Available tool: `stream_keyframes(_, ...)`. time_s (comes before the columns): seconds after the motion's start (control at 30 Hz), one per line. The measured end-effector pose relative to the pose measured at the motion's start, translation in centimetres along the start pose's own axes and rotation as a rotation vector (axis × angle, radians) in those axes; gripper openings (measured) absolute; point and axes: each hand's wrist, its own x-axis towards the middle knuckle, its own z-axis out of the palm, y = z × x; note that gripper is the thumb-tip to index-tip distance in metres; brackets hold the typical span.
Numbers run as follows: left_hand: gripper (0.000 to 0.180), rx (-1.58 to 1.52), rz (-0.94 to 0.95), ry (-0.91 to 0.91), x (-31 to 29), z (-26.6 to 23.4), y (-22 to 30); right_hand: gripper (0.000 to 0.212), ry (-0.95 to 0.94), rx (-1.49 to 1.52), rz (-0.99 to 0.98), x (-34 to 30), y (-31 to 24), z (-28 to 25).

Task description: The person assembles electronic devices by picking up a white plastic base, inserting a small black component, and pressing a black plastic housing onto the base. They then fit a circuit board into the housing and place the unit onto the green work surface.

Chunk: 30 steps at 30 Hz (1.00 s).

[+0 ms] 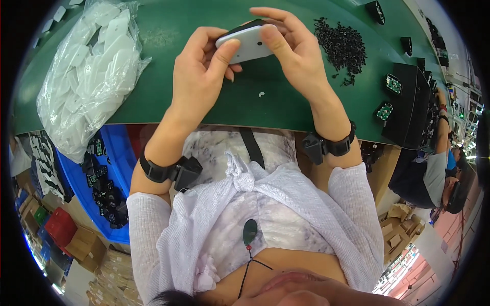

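Observation:
Above the green table, both my hands hold a small plastic casing [250, 45] with a white face and a black body. My left hand [198, 69] is closed round its left end, the thumb pressing on the white face. At the right end, my right hand [302, 57] grips it with the thumb on the white face near a small dark hole. The right index finger is raised off the casing, and the other fingers are partly hidden behind it. A tiny white crescent-shaped scrap [262, 94] lies on the table below the casing.
Left of my hands lies a clear bag of white plastic covers [97, 66]. A heap of small black parts [343, 50] sits to the right. Farther right are black casings with green circuit boards [393, 84] beside a black box [406, 109]. A blue bin [118, 233] stands lower left; a co-worker [431, 178] sits right.

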Motion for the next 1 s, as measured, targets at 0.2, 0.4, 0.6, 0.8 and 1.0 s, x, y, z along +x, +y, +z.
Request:
stream_keyframes(0.2, 0.026, -0.164, -0.045, 0.007, -0.3, 0.3, 0.6, 0.044, 0.058, 0.115, -0.063, -0.6, -0.1, 0.6)
stream_keyframes(0.4, 0.027, -0.219, -0.036, -0.02, -0.5, 0.9, 0.9, 0.044, 0.079, 0.114, -0.044, -0.4, -0.3, 0.7)
stream_keyframes(0.6, 0.027, -0.349, 0.027, 0.069, 0.4, 0.7, 0.3, 0.039, 0.134, 0.319, 0.067, 1.6, -1.2, 1.3)
stream_keyframes(0.8, 0.037, -0.015, 0.137, 0.108, 1.1, -2.0, 0.5, 0.038, 0.092, -0.095, -0.106, 10.1, -0.5, -4.2)
stream_keyframes(1.0, 0.025, 0.544, 0.311, 0.409, 1.4, -10.1, 3.7, 0.033, -0.013, -0.341, -0.019, 17.6, 0.6, -8.5)
